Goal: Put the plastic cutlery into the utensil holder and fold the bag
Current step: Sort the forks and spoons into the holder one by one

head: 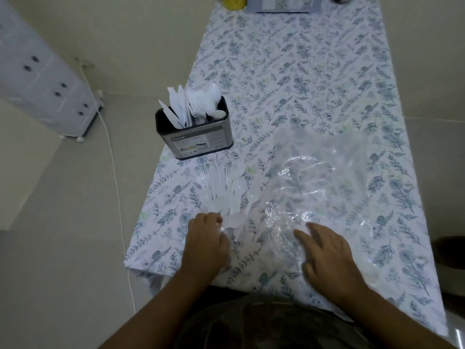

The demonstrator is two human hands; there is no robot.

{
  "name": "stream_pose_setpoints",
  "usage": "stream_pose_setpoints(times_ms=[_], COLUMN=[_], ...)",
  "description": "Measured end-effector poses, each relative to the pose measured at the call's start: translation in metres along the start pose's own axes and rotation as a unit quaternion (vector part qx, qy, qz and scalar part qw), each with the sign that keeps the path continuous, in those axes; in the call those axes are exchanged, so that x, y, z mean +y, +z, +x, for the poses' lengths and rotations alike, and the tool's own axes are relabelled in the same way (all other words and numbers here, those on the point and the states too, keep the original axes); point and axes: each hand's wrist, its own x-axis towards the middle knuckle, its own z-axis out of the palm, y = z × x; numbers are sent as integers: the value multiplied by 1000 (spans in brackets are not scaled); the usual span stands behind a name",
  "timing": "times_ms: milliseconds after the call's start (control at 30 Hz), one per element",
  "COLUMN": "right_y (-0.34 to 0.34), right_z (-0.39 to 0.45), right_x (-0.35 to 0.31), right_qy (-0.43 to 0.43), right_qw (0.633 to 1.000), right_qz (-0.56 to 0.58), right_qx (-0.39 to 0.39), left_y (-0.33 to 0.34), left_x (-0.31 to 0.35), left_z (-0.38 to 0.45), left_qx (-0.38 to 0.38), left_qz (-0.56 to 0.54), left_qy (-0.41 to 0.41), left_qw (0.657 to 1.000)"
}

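I am looking down on the table (314,71) under its floral cloth. The clear plastic bag (322,182) is lying flat at right, my right hand (332,258) resting on its near edge, fingers spread. The utensil holder (195,137) is standing at left, already holding white cutlery. My left hand (206,243) is curling round the loose pile of plastic cutlery (224,190).

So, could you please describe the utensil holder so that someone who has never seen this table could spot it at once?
Start at the table with the floral cloth and go to its left edge, about halfway along. There stands the utensil holder, a dark upright box with a printed label on its front. It alone holds white plastic cutlery standing up; the loose cutlery nearby lies flat.
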Motion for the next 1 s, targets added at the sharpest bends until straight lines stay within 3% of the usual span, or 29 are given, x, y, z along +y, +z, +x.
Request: stream_pose_setpoints(times_ms=[100, 267, 433, 533, 600, 667, 833, 1000], right_y=[-6, -9, -16, -21, -26, -30, -32, -36], right_z=[11, 30, 52, 63, 67, 68, 73, 81], right_x=[-14, -39, -65, -86, -100, -108, -100, -96], right_qy=[-3, -8, 28, 100, 149, 171, 214, 225], right_qw=[1000, 998, 986, 939, 886, 862, 879, 868], right_qz=[22, 58, 154, 315, 421, 464, 416, 440], right_qx=[5, -22, -66, -99, -126, -111, -92, -56], left_y=[1, 7, -4, -11, -13, -11, -14, -21], left_x=[-16, -21, -17, 1, 15, 20, 0, -6], left_z=[-3, -1, -2, -1, 0, 3, 25, 72], left_qx=[-21, -37, -12, -44, -114, -142, -11, 37], left_qz=[-9, -25, -106, -179, -180, -163, -150, -128], left_qy=[-35, -19, -44, -38, 36, 96, 21, -66], left_qw=[999, 999, 993, 982, 977, 972, 988, 989])
